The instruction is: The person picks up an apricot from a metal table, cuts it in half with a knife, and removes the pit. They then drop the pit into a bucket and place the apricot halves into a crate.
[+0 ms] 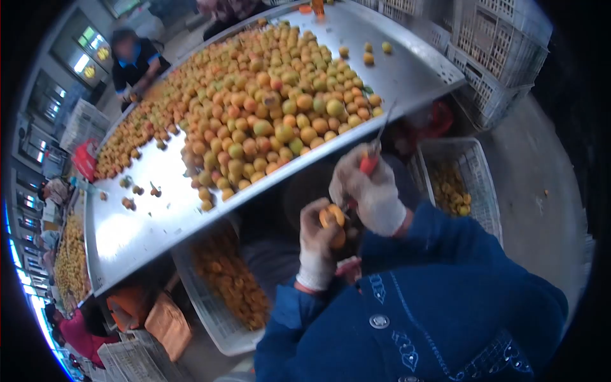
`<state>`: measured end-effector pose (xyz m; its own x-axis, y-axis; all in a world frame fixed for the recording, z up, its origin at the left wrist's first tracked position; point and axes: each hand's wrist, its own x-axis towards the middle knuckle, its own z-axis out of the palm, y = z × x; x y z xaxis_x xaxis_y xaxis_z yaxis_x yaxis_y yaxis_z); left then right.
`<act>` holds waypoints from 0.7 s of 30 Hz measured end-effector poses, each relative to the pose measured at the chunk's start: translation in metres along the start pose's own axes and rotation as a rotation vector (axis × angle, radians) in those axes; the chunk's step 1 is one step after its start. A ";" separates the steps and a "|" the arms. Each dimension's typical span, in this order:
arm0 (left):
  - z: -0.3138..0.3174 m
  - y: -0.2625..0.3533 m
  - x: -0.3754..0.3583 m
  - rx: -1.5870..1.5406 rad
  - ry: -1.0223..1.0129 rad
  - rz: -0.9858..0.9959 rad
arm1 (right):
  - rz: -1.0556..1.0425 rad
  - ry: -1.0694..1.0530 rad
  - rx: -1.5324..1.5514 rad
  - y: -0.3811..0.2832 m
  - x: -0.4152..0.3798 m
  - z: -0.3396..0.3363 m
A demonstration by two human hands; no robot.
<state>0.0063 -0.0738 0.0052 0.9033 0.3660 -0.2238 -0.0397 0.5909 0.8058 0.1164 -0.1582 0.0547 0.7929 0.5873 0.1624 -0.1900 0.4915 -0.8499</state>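
Observation:
In a soiled white glove, my left hand (316,245) is closed around an apricot (332,216) that looks cut open, with orange flesh showing. My right hand (368,188), gloved too, is raised just above and to the right of it. It grips a knife by its red handle (368,163), and the thin blade points up and away from the fruit. Both hands are in front of my chest, close to the near edge of a metal table (137,232). A large heap of whole apricots (273,108) lies on that table.
Below the table's near edge stands a white crate (219,334) of cut apricot pieces (232,280). Another crate (485,184) with fruit is at my right. Stacked crates (496,54) stand at the back right. A person (135,63) works across the table.

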 end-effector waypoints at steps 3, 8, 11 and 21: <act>-0.003 -0.005 0.003 0.278 0.018 0.150 | -0.003 -0.047 -0.022 0.009 -0.003 -0.003; 0.007 -0.007 -0.003 0.127 -0.001 0.025 | 0.021 -0.031 -0.172 0.002 -0.010 0.002; 0.008 -0.014 -0.005 0.105 -0.005 0.028 | 0.031 0.035 -0.036 0.010 -0.009 0.004; 0.002 -0.009 0.011 0.743 -0.023 0.495 | 0.206 0.416 0.528 0.017 0.028 0.001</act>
<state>0.0173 -0.0764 -0.0033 0.8648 0.4365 0.2481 -0.1469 -0.2526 0.9564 0.1351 -0.1327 0.0454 0.8462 0.4591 -0.2706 -0.5323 0.7050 -0.4686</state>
